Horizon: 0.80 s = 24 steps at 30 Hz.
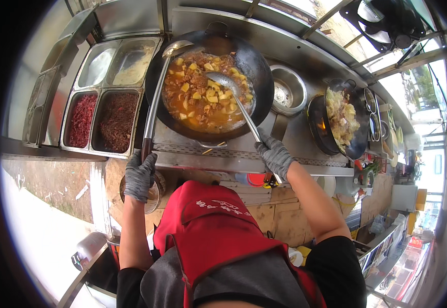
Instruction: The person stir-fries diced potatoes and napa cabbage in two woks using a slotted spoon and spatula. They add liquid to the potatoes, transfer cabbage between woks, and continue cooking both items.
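Note:
A large black wok (255, 61) holds an orange-brown stew (192, 90) with yellow chunks, perhaps potato, and small pieces of what looks like meat. In a grey knit glove, my left hand (140, 175) grips the dark handle of a long metal ladle (158, 96), whose bowl is over the wok's far left rim. My right hand (275, 154), gloved alike, is closed around the metal handle of a perforated skimmer (227, 81). The skimmer's head lies in the stew among the yellow chunks.
Steel pans (102, 90) at left hold red and dark brown ingredients. A round metal pot (287, 90) stands right of the wok. Farther right, a second wok (365, 127) is tilted, with pale cabbage-like food (340, 119) and a flame beside it. A steel ledge (208, 158) runs along the front.

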### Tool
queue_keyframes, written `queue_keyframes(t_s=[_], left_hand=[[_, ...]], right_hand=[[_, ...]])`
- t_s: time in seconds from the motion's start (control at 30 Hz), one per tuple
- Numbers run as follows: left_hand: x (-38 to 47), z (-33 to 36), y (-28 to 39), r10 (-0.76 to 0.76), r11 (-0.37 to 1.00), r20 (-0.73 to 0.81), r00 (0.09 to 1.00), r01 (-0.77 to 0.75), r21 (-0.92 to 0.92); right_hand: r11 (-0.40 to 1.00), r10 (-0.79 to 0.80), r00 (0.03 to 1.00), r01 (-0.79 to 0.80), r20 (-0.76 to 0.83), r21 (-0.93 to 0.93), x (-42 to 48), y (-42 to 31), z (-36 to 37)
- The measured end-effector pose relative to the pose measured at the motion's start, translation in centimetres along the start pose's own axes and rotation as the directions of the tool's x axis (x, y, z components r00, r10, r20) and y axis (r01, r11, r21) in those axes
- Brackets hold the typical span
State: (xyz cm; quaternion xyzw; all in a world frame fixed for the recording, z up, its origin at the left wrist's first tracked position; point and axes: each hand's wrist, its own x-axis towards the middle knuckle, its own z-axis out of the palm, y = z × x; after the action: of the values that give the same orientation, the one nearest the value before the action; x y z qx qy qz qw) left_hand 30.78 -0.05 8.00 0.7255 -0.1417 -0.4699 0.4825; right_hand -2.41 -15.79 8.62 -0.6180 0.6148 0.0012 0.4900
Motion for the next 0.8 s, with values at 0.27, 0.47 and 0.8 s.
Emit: queue_keyframes(t_s=[0.27,0.47,0.8], left_hand=[[1.5,-0.5,0.4,-0.007,1.000,0.047,0.999,0.006,0.010],[2.1,0.1,0.1,-0.034,0.999,0.037,0.999,0.034,0.002],[0.3,0.5,0.3,-0.049,0.998,0.031,0.998,0.051,-0.048]], right_hand=[[0.696,-0.138,0.990,0.076,-0.029,-0.714,-11.8,1.3,-9.3],[0.635,0.152,0.973,0.040,0.176,-0.771,-8.5,1.7,-7.6],[0.722,0.015,0.990,0.085,0.139,-0.686,3.2,0.7,0.3]])
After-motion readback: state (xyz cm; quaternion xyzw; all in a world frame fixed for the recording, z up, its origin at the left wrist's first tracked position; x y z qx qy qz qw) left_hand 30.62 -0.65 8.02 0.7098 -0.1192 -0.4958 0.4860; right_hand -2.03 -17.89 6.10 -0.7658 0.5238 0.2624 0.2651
